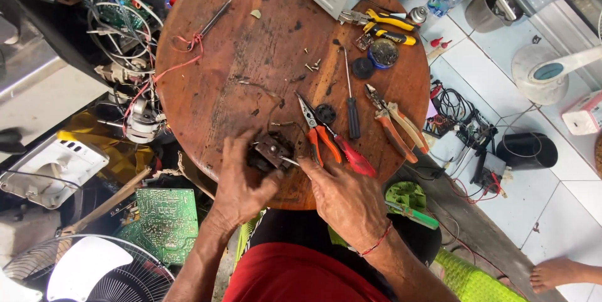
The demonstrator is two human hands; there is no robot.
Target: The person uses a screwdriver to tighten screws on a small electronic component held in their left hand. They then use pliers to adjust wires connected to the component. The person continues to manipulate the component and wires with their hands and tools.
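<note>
Both hands — left hand, right hand — grip small part at table edge.

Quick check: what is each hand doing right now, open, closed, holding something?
Left hand: closed around a small dark brown boxy electrical part.
Right hand: fingers pinching a thin metal tool whose tip touches that part.

A yellow-handled cutter lies at the upper right of the round wooden table (scattered with small screws); a green circuit board and white fan sit lower left.
</note>
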